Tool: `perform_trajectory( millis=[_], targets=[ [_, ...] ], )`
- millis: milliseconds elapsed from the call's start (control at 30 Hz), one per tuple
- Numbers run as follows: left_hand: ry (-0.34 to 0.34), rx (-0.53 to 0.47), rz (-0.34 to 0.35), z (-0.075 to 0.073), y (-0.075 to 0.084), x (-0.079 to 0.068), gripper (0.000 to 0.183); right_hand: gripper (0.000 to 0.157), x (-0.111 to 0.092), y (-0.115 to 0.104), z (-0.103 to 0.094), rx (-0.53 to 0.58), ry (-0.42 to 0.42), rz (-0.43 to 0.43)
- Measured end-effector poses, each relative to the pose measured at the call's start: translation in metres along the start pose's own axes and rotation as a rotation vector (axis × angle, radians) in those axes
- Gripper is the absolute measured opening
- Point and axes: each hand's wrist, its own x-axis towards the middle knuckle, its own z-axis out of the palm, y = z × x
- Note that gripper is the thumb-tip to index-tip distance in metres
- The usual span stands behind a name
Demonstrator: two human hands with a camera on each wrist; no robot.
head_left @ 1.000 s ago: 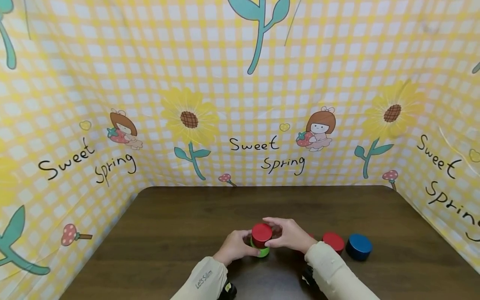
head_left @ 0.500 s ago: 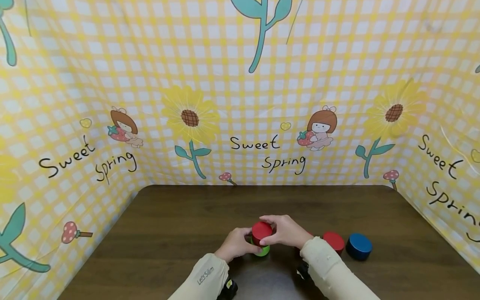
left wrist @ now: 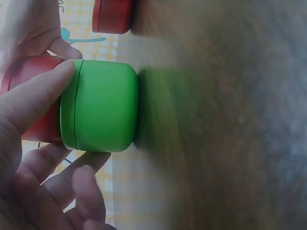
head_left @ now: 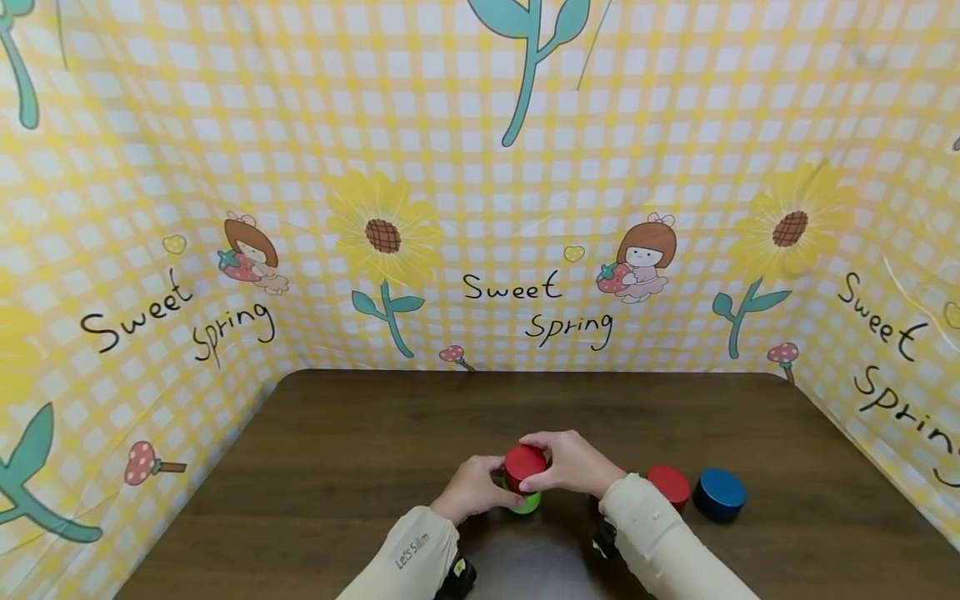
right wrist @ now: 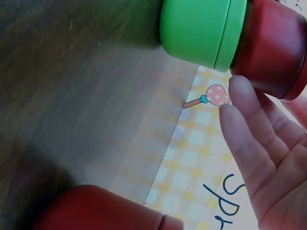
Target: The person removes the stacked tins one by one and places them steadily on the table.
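Note:
A red jar (head_left: 525,461) stands stacked on a green jar (head_left: 528,502) near the table's front middle. My left hand (head_left: 474,487) grips the stack from the left. In the left wrist view its thumb (left wrist: 38,98) lies across the seam between the red jar (left wrist: 26,76) and the green jar (left wrist: 103,112), with the other fingers curled below. My right hand (head_left: 572,464) holds the red jar from the right, fingers over its far side. In the right wrist view the green jar (right wrist: 204,31) and red jar (right wrist: 271,48) sit just beyond my fingers (right wrist: 249,134).
A second red jar (head_left: 668,484) and a blue jar (head_left: 719,493) stand to the right on the dark wooden table (head_left: 360,450). That red jar also shows close by as a red shape (right wrist: 105,211). Yellow checked cloth walls (head_left: 480,208) enclose three sides.
The right hand has closed in a little to the left around the red jar. The left hand and the stack have barely moved.

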Motion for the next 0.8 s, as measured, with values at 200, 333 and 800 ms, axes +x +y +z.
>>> perform_trajectory(
  millis=[200, 333, 800],
  targets=[
    [0.001, 0.028, -0.007, -0.0002, 0.0022, -0.0002, 0.040, 0.055, -0.0001, -0.0053, -0.0008, -0.063, 0.010, 0.022],
    [0.001, 0.057, -0.019, 0.0002, 0.0033, -0.0004, 0.039, 0.053, -0.0003, -0.0069, -0.0008, -0.081, 0.007, 0.029],
    [-0.013, 0.067, -0.016, -0.0017, 0.0038, 0.0005, 0.037, 0.046, 0.0017, -0.0048, -0.0015, -0.115, 0.034, 0.029]
  ],
)
